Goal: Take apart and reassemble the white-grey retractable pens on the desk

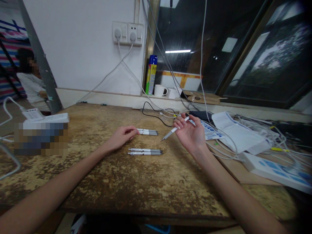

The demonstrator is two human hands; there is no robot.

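My right hand (191, 131) is closed around a white and grey pen (170, 132), held above the table with its tip pointing down and to the left. Further left, my left hand (125, 135) rests on the table, its thumb and fingers together at the left ends of a back group of pens (149, 132). Those pens lie side by side, tips to the right. Nearer to me lies a second pair of white and grey pens (145, 151), parallel to the first group and touched by neither hand.
The worn wooden table (136, 182) spans the front. At right lie papers (240, 131), tangled cables and a white power strip (275, 170). Another power strip (46, 120) stands at left. A mug (160, 90) and spray can (151, 74) stand on the sill. A person (31, 81) sits far left.
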